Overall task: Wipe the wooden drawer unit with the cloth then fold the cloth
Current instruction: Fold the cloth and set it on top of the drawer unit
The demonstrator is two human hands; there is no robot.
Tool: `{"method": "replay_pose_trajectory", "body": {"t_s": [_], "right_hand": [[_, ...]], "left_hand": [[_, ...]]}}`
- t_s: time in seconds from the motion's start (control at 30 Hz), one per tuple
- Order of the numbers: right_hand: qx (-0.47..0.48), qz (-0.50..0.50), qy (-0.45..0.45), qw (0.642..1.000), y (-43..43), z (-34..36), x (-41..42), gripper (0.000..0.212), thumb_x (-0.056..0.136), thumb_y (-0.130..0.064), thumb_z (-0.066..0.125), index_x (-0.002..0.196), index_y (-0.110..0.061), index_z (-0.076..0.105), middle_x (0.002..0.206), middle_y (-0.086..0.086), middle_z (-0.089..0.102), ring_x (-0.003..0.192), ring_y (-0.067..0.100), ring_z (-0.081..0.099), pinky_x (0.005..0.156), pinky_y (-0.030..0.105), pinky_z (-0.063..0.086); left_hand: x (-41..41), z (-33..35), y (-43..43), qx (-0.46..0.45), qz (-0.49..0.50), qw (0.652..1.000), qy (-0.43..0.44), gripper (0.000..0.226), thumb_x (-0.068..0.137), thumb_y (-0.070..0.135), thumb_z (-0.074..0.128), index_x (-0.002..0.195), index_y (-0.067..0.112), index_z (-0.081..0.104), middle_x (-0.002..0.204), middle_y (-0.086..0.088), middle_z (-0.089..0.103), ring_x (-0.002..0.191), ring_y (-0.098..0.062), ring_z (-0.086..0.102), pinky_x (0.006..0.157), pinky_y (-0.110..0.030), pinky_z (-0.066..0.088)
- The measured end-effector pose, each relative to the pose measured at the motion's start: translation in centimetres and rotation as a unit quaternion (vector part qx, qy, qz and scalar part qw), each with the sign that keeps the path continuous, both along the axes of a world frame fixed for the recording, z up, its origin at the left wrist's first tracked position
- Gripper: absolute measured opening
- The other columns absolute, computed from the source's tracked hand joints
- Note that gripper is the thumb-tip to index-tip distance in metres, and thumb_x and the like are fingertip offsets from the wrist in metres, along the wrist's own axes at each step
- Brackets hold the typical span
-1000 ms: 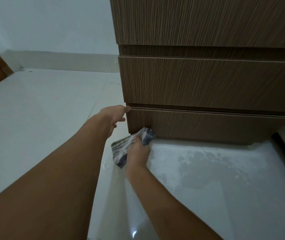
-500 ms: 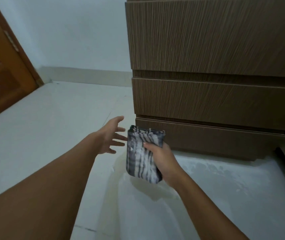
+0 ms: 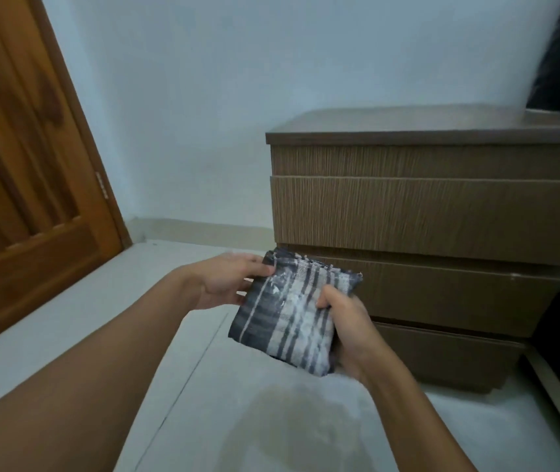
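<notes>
Our right hand [image 3: 350,330] is curled around the right edge of the cloth [image 3: 288,315], thumb pressed on its front face and fingers tucked behind. Our left hand [image 3: 227,281] pinches the cloth's upper left corner, thumb on top, the other fingers partly hidden behind the fabric. Between the two hands the cloth hangs as a folded, dark-and-pale striped square, clear of the floor [image 3: 271,420]. Just beyond the cloth and our right hand stands the wooden drawer unit [image 3: 435,216], its drawer fronts facing us. Below our hands the pale floor shows a dull smeared patch. Far to the left of our left hand is a wooden door [image 3: 26,185].
</notes>
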State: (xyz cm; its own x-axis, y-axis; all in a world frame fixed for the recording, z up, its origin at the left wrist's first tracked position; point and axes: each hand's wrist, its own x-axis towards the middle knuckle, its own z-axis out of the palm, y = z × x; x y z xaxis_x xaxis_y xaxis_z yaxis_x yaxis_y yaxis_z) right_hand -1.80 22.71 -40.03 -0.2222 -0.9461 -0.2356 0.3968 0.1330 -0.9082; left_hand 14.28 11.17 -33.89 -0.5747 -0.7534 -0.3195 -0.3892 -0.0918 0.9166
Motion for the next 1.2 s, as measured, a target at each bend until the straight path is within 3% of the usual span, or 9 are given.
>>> {"method": "replay_pose_trajectory", "body": {"t_s": [0.13,0.3,0.53,0.73,0.83,0.97,1.1,1.2], "right_hand": [[-0.056,0.014,0.105,0.993,0.5,5.6,0.0,0.033,0.082,-0.01,0.055,0.113,-0.02,0.059,0.107,0.011,0.072,0.094,0.029,0.071,0.086,0.054,0.056],[-0.117,0.013,0.132,0.984,0.9,12.7,-0.8,0.03,0.089,-0.005,0.06,0.115,-0.019,0.059,0.104,0.006,0.074,0.088,0.02,0.074,0.075,0.039,0.059],[-0.124,-0.041,0.117,0.985,0.5,20.1,-2.8,0.024,0.091,-0.001,0.058,0.114,-0.01,0.059,0.105,0.013,0.073,0.088,0.026,0.074,0.077,0.044,0.06],[-0.134,-0.087,0.129,0.979,-2.5,24.2,-5.5,0.015,0.093,-0.001,0.057,0.105,-0.01,0.058,0.101,0.014,0.072,0.083,0.025,0.075,0.072,0.042,0.062],[-0.126,-0.099,0.165,0.973,-5.6,25.7,-6.9,0.014,0.092,-0.002,0.059,0.103,-0.012,0.058,0.102,0.014,0.072,0.085,0.026,0.074,0.076,0.044,0.061],[-0.104,-0.121,0.252,0.955,-9.2,26.4,-8.9,0.014,0.091,-0.004,0.061,0.101,-0.014,0.057,0.092,0.011,0.069,0.074,0.022,0.071,0.064,0.035,0.061],[-0.071,-0.135,0.34,0.928,-12.0,25.3,-10.1,0.016,0.09,-0.007,0.061,0.104,-0.014,0.054,0.091,0.008,0.065,0.083,0.026,0.067,0.08,0.043,0.059],[-0.053,-0.138,0.339,0.929,-13.4,24.0,-10.7,0.025,0.091,-0.007,0.061,0.115,-0.011,0.055,0.09,0.009,0.063,0.075,0.023,0.059,0.069,0.039,0.054]], "left_hand": [[0.8,5.1,0.6,-0.06,0.036,0.997,0.038,0.028,0.096,0.023,0.059,0.118,0.007,0.063,0.117,-0.014,0.069,0.104,-0.028,0.065,0.094,-0.042,0.052],[1.0,9.9,1.4,-0.114,0.098,0.983,0.108,0.022,0.096,0.026,0.059,0.112,0.012,0.067,0.113,-0.013,0.071,0.102,-0.029,0.066,0.096,-0.047,0.051],[-0.9,15.4,1.7,-0.135,0.093,0.972,0.168,0.027,0.096,0.031,0.057,0.115,0.015,0.067,0.113,-0.009,0.07,0.099,-0.029,0.067,0.083,-0.042,0.056],[-3.9,17.9,-0.6,-0.157,0.091,0.967,0.176,0.029,0.094,0.022,0.061,0.123,0.021,0.059,0.109,-0.006,0.073,0.1,-0.025,0.07,0.084,-0.044,0.058],[-5.8,19.8,-3.0,-0.191,0.12,0.961,0.161,0.03,0.094,0.019,0.062,0.124,0.019,0.057,0.106,-0.006,0.072,0.093,-0.022,0.071,0.073,-0.038,0.059],[-8.2,20.3,-6.3,-0.212,0.139,0.961,0.109,0.033,0.094,0.02,0.061,0.127,0.02,0.055,0.109,-0.008,0.068,0.088,-0.021,0.07,0.056,-0.029,0.055],[-10.0,19.2,-8.7,-0.239,0.172,0.954,0.064,0.027,0.094,0.019,0.061,0.121,0.018,0.058,0.098,-0.005,0.063,0.08,-0.015,0.065,0.053,-0.024,0.051],[-10.6,17.9,-10.3,-0.284,0.193,0.939,0.028,0.024,0.093,0.021,0.061,0.117,0.019,0.063,0.102,-0.005,0.063,0.084,-0.015,0.062,0.063,-0.025,0.049]]}}
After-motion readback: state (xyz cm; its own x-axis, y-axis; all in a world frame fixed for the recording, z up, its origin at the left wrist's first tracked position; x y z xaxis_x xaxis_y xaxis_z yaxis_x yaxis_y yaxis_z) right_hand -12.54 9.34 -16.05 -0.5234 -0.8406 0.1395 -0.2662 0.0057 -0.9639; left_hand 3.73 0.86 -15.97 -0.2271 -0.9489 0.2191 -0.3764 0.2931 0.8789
